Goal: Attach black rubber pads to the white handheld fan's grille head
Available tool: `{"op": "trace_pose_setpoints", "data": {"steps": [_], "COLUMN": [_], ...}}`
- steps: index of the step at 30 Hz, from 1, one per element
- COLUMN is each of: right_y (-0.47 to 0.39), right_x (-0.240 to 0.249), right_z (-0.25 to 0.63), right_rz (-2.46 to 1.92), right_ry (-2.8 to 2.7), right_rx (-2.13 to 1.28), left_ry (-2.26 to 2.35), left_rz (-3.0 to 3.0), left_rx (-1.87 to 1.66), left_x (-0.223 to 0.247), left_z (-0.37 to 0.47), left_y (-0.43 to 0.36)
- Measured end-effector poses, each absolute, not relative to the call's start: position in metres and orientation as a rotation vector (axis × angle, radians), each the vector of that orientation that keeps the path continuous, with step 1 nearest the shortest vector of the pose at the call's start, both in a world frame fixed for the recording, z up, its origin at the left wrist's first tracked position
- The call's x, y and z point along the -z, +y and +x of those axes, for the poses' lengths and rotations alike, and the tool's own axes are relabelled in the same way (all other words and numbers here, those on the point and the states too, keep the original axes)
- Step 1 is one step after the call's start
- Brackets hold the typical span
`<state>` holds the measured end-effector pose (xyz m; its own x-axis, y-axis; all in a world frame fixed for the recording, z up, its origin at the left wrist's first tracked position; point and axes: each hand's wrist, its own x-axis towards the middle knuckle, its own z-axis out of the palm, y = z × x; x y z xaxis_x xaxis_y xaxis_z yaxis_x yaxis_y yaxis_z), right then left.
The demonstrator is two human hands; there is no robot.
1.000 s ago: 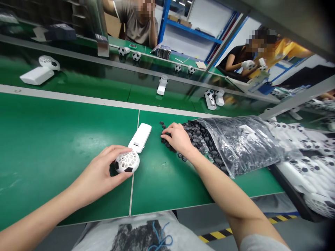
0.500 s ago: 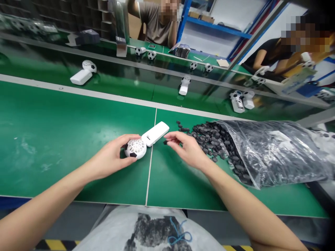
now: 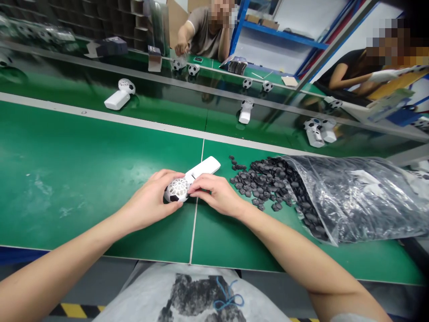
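Green tabletop (image 3: 100,152) bears a ball-headed device (image 3: 189,176), long handle (image 3: 205,166) slanting away rightward

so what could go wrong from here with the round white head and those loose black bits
The round head, held at one side by the left hand, might twist if the right hand pushes against its other side. The black pieces lie loose near the right hand and could scatter if knocked. The plastic bag is open, so a bump might spill more.
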<state>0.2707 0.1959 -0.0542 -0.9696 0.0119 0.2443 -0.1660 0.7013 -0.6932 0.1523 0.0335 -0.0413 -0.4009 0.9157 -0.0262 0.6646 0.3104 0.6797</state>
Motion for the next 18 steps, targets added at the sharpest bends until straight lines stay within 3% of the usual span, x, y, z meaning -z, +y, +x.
{"op": "trace_pose_setpoints", "data": {"steps": [18], "right_y": [0.201], "right_x": [0.055], "right_z": [0.26], "right_rz": [0.01], "right_ry": [-2.728], "right_rx": [-1.098], "left_ry": [2.232], "left_rz": [1.341], "left_rx": [-0.888], "left_x": [0.05], "left_z": [0.165], "left_y": [0.047]}}
